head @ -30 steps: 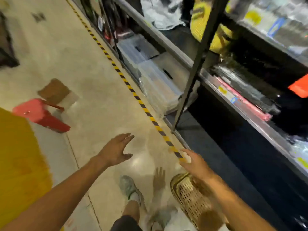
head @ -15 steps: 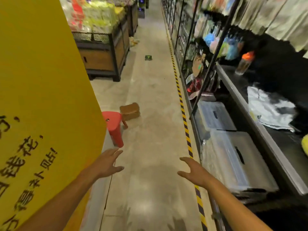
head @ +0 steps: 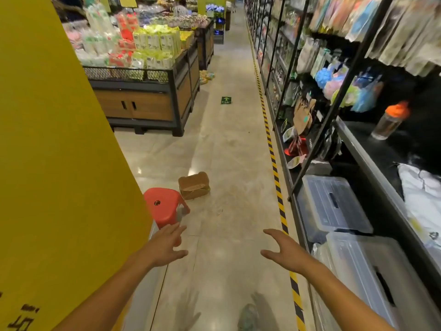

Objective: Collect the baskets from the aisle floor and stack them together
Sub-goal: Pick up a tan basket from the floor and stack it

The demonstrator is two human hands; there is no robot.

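Left hand [head: 167, 246]: fingers spread, holding nothing, above the aisle floor [head: 229, 149].
Right hand [head: 284, 249]: spread, empty.
Basket [head: 193, 185]: brown, on the floor beside the red stool [head: 164, 206], well ahead of both hands.

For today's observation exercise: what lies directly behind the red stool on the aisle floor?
A brown basket sits on the floor just behind the red stool, beside the yellow panel. Its inside cannot be seen from here.
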